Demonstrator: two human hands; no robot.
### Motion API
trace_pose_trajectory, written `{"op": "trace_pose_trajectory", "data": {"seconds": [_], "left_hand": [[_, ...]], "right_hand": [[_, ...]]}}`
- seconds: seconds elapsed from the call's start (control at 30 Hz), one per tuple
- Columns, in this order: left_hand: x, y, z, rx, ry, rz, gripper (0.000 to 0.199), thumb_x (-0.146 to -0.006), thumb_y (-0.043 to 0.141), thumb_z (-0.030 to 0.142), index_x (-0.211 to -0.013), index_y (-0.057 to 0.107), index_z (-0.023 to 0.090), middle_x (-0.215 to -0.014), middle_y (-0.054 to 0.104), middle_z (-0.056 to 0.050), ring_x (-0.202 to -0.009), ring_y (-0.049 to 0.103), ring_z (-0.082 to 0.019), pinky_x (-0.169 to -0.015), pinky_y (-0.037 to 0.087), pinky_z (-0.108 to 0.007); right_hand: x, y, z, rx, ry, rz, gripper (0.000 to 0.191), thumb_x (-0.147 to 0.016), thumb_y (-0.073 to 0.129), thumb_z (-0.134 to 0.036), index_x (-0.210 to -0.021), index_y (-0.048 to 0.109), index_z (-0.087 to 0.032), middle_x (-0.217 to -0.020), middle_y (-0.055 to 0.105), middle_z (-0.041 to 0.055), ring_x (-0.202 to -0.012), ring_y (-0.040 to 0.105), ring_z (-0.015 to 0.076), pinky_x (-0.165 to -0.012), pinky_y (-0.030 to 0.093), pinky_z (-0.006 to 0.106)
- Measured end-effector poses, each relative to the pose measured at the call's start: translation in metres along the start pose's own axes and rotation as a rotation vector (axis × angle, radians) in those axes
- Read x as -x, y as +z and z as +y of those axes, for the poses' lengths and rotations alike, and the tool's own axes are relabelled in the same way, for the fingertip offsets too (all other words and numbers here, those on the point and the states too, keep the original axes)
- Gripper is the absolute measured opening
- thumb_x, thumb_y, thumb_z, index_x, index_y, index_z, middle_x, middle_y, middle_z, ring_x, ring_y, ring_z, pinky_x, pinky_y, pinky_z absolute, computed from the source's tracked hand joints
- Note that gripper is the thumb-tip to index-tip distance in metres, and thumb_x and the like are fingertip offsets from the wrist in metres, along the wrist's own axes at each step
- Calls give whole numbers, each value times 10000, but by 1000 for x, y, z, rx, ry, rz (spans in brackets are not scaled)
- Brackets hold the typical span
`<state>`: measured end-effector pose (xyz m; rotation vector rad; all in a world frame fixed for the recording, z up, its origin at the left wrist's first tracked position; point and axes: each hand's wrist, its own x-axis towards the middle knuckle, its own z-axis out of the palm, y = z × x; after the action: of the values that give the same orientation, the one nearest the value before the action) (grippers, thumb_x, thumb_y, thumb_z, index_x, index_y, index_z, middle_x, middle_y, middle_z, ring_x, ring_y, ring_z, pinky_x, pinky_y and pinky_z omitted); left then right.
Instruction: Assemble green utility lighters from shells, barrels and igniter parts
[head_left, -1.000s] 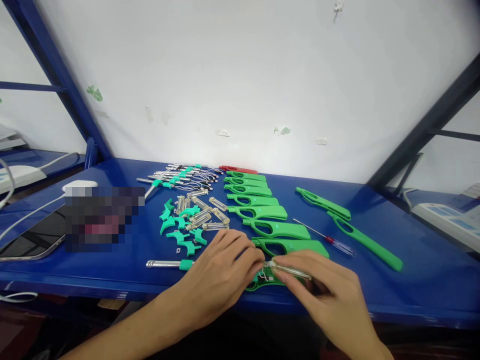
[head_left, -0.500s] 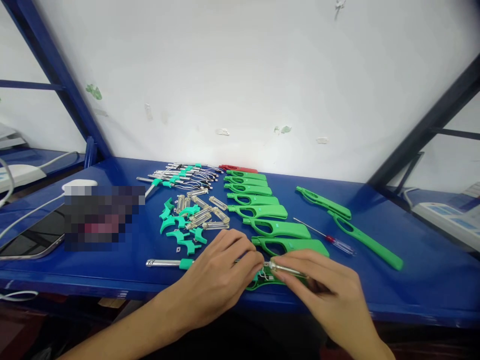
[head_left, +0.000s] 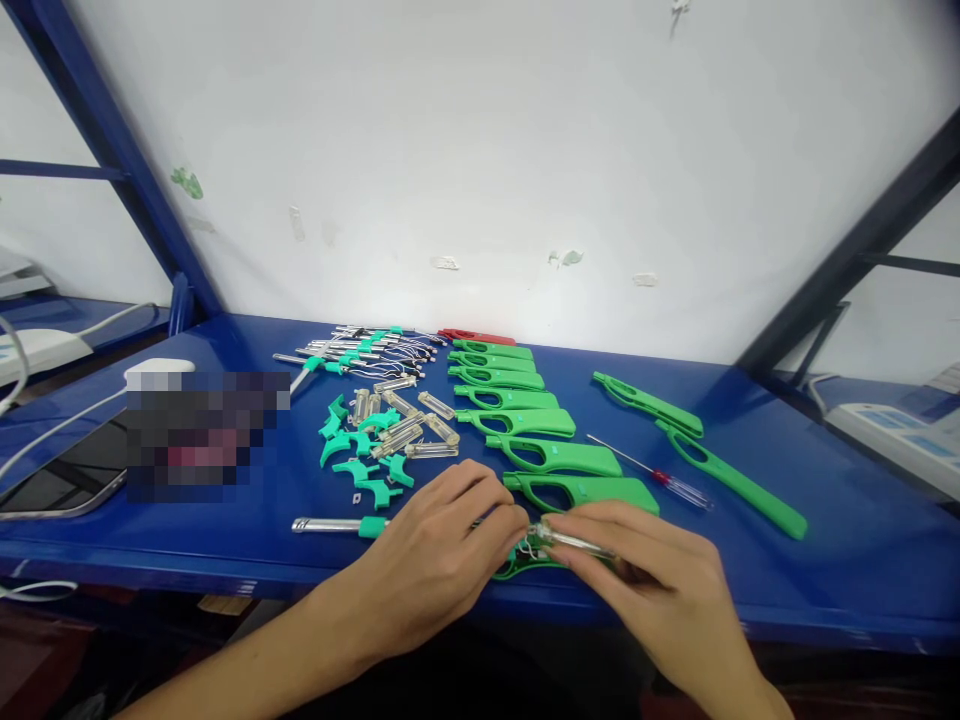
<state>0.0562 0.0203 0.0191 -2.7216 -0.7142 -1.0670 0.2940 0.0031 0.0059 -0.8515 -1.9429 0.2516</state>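
Note:
My right hand (head_left: 649, 575) pinches a clear fuel tank (head_left: 576, 542) between thumb and fingers, its tip pointing left. Against that tip, my left hand (head_left: 450, 540) has its fingertips pressed together; what they grip is hidden. Beneath both hands lies an open green lighter casing (head_left: 514, 573) at the table's front edge, with white wires (head_left: 529, 546) showing inside. A silver lighter tube (head_left: 328, 525) with a teal collar (head_left: 371, 527) sticks out to the left from under my left hand.
Green lighter casings (head_left: 551, 458) and a red one (head_left: 480, 338) line up behind. Left are clear tanks (head_left: 401, 438), teal triggers (head_left: 352, 445) and wired tubes (head_left: 367, 350). A screwdriver (head_left: 679, 489) and green casing halves (head_left: 735, 480) lie right, a phone (head_left: 67, 475) far left.
Both hands stay almost in place. The clear tank in my right hand has shifted very slightly at its tip; the things on the table have not moved.

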Motion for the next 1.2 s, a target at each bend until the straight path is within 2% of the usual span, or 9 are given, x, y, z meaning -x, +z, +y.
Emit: {"op": "trace_pose_trajectory", "data": {"seconds": [0.07, 0.43, 0.67, 0.9, 1.03, 1.2], "left_hand": [[0, 0, 0, -2, 1, 0, 114, -1076, 572, 95, -1042, 680, 92, -946, 702, -77, -905, 598, -218, -861, 566, -393], [5, 2, -3, 2, 37, -12, 98, -1045, 594, 51, -1083, 681, 77, -962, 681, -91, -925, 571, -228, -856, 553, -393], [6, 2, -4, 9, 37, -24, 109, -1031, 606, 38, -1101, 677, 82, -981, 680, -91, -932, 568, -229, -868, 548, -389], [4, 2, -2, 9, -2, 0, 88, -1061, 594, 86, -1086, 675, 107, -960, 697, -77, -916, 596, -225, -853, 551, -383], [1, 3, -1, 7, -76, 39, 84, -1082, 581, 120, -1084, 665, 124, -958, 717, -54, -901, 607, -222, -855, 542, -394], [0, 2, -1, 27, -68, 20, 98, -1089, 565, 117, -1058, 658, 128, -954, 714, -43, -894, 616, -208, -866, 542, -378]], "right_hand": [[0, -1, 0, -1, 0, -2, 219, -909, 833, -153, -1085, 853, -280, -959, 831, -3, -776, 791, 145, -707, 649, 183], [0, -1, 2, -22, -21, -22, 184, -932, 819, -161, -1090, 839, -253, -969, 823, 4, -774, 776, 125, -714, 625, 153], [0, 0, 2, -34, -13, -32, 202, -929, 823, -155, -1094, 826, -270, -948, 811, -9, -759, 758, 122, -669, 607, 158], [3, 0, 2, -29, 36, -40, 216, -951, 810, -185, -1128, 804, -307, -956, 799, -31, -649, 688, 89, -535, 538, 158], [5, 0, 2, 21, 65, -24, 240, -968, 787, -175, -1157, 794, -321, -986, 801, -38, -773, 743, 101, -653, 584, 149], [6, 0, 3, 45, 70, -19, 243, -981, 768, -175, -1161, 798, -336, -1020, 805, -39, -804, 751, 105, -671, 593, 154]]}}
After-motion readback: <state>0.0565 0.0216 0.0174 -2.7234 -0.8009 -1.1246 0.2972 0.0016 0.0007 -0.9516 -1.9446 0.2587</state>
